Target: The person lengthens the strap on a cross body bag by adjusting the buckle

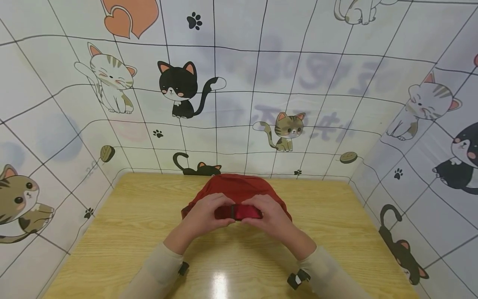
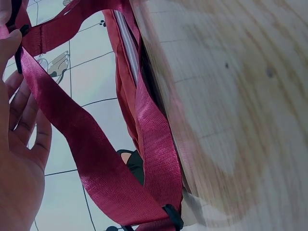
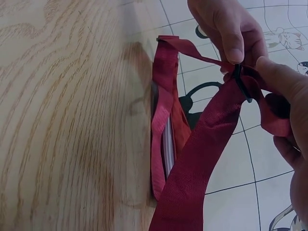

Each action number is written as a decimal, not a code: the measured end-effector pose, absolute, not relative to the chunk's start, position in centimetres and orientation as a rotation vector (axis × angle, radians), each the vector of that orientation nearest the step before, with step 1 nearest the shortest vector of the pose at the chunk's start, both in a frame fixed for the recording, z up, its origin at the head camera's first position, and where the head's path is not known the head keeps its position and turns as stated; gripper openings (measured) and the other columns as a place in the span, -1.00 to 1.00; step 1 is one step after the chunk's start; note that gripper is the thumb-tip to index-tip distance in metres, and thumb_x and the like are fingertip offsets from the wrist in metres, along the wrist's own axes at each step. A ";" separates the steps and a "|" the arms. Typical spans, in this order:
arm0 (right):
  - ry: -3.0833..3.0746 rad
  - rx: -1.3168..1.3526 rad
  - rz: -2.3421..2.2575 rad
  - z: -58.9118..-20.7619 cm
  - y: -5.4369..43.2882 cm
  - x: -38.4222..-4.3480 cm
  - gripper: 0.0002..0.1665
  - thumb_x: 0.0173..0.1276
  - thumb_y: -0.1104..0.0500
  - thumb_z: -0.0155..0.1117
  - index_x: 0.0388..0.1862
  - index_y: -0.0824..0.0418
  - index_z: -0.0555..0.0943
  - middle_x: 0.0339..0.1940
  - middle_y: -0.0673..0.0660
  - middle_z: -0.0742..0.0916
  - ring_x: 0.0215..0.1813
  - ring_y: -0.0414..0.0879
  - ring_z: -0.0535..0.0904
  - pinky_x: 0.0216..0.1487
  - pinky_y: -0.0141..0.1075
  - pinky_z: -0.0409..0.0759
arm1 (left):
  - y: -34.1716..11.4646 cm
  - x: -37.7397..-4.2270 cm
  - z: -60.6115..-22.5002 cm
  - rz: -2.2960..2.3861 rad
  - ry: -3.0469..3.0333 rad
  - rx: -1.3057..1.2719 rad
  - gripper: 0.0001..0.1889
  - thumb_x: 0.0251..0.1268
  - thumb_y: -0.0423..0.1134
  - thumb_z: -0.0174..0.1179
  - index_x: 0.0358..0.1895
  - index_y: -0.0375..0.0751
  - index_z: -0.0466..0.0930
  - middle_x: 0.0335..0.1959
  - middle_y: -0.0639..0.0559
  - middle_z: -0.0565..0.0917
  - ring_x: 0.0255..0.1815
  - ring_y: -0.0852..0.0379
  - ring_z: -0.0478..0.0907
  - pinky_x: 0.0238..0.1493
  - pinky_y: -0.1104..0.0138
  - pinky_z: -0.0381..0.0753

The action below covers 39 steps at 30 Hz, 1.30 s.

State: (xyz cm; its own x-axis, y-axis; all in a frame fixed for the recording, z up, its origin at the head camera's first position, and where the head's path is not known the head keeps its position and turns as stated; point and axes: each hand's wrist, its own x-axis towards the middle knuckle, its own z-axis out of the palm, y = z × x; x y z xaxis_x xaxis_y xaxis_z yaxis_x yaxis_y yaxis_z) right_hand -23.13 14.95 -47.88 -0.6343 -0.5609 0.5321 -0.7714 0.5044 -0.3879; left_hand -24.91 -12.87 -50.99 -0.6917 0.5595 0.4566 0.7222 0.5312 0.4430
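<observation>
A red fabric bag (image 1: 239,187) lies on the table, with a dark red webbing strap (image 1: 249,212) raised in front of it. A black slider buckle (image 3: 239,79) sits on the strap between my hands. My left hand (image 1: 209,211) pinches the buckle, its thumb tip right on the black bar in the right wrist view. With thumb and fingers my right hand (image 1: 270,214) grips the strap close beside the buckle. Below, the strap hangs in a long loop (image 2: 96,144), and another black fitting (image 2: 173,216) shows on it in the left wrist view.
The light wooden table (image 1: 130,232) runs up to a cat-printed tiled sheet (image 1: 239,83) that rises behind and at both sides. The bag lies near the table's back edge. A pale stripe (image 3: 168,144) shows along the bag's side.
</observation>
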 end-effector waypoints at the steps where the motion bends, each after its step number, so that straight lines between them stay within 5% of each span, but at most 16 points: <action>1: -2.406 1.110 0.870 -47.9 15.0 -23.1 -0.36 0.16 0.06 0.84 0.21 0.08 0.80 0.07 -0.05 0.84 0.13 -0.05 0.66 0.04 -0.15 0.69 | -12.9 -24.9 -51.0 -0.907 -2.520 -1.075 -0.51 0.29 0.02 0.66 0.22 0.09 0.73 0.06 0.29 0.71 0.11 0.27 0.62 0.20 0.23 0.69; 7: -2.334 1.107 1.026 -47.9 15.4 -23.1 -0.37 0.14 0.15 0.85 0.20 0.13 0.80 0.06 0.00 0.84 0.10 -0.05 0.70 -0.03 -0.24 0.79 | -13.1 -24.9 -51.0 -0.908 -2.541 -1.052 -0.52 0.30 0.00 0.66 0.22 0.08 0.73 0.07 0.28 0.72 0.13 0.25 0.63 0.20 0.21 0.69; 13: -2.250 1.116 1.320 -47.9 16.1 -23.3 -0.44 0.21 0.32 0.77 0.18 0.20 0.77 0.05 0.06 0.83 0.04 -0.01 0.79 -0.05 -0.11 0.85 | -13.6 -25.1 -51.3 -0.932 -2.560 -1.026 -0.53 0.31 -0.02 0.66 0.22 0.08 0.73 0.08 0.30 0.71 0.14 0.28 0.63 0.20 0.22 0.69; 21: -2.510 1.038 1.122 -47.4 15.6 -23.1 -0.35 0.25 0.11 0.79 0.29 0.09 0.72 0.17 0.01 0.79 0.13 -0.07 0.68 0.07 -0.21 0.77 | -13.7 -25.1 -51.2 -0.956 -2.569 -1.048 -0.53 0.31 -0.04 0.66 0.22 0.06 0.73 0.05 0.28 0.70 0.07 0.27 0.61 0.14 0.24 0.69; 28: -2.580 1.033 0.745 -47.0 13.9 -23.0 -0.39 0.27 -0.04 0.77 0.25 0.08 0.77 0.05 -0.06 0.83 0.07 -0.08 0.66 0.07 -0.11 0.65 | -13.6 -24.9 -51.2 -0.950 -2.557 -1.060 -0.54 0.30 -0.05 0.66 0.21 0.05 0.73 0.01 0.23 0.71 0.02 0.23 0.61 0.07 0.26 0.70; 33: -2.584 0.934 0.947 -47.2 13.8 -22.9 -0.49 0.28 0.00 0.77 0.18 -0.01 0.81 0.07 -0.13 0.83 0.10 -0.10 0.65 0.04 -0.16 0.69 | -13.7 -24.8 -51.2 -0.948 -2.569 -1.036 -0.54 0.32 -0.05 0.65 0.22 0.05 0.73 0.03 0.24 0.70 0.04 0.22 0.61 0.09 0.25 0.69; 39: -2.334 0.935 1.328 -47.4 14.5 -22.8 -0.51 0.24 0.20 0.78 0.14 0.11 0.81 0.06 -0.03 0.85 0.02 -0.06 0.72 -0.07 -0.20 0.80 | -13.9 -25.0 -51.6 -0.972 -2.579 -0.999 -0.52 0.30 -0.07 0.66 0.22 0.05 0.72 0.04 0.28 0.69 0.05 0.28 0.60 0.12 0.25 0.70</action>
